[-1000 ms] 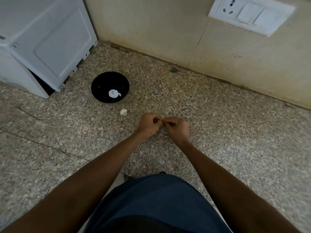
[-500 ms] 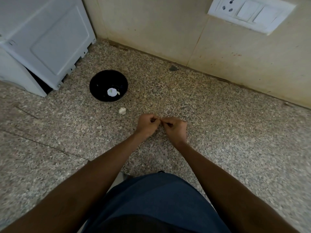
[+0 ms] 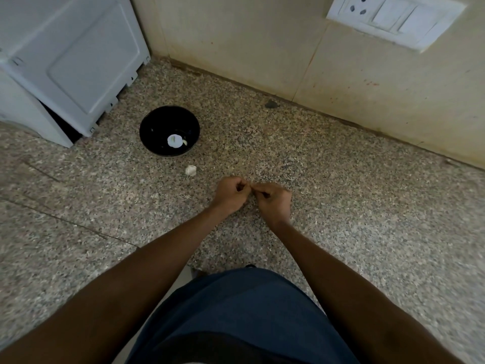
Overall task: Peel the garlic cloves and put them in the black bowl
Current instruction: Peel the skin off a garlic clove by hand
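Near the middle of the speckled stone counter [image 3: 341, 179], the left hand [image 3: 231, 194] and right hand [image 3: 274, 202] pinch something tiny together, fingers curled tight, well apart from the round black bowl [image 3: 157, 122]

A home kitchen, seen at counter level. The speckled granite counter [image 3: 341, 179] runs back to a beige tiled wall [image 3: 249, 43], its joints stained and spotted. On that wall, up and to the right of the counter's middle, sits a white switch plate [image 3: 393, 18] with 1 socket and rocker switches. At the counter's far left corner stands a white appliance [image 3: 68, 56]. Just right of it a black bowl [image 3: 157, 122] rests on the stone.
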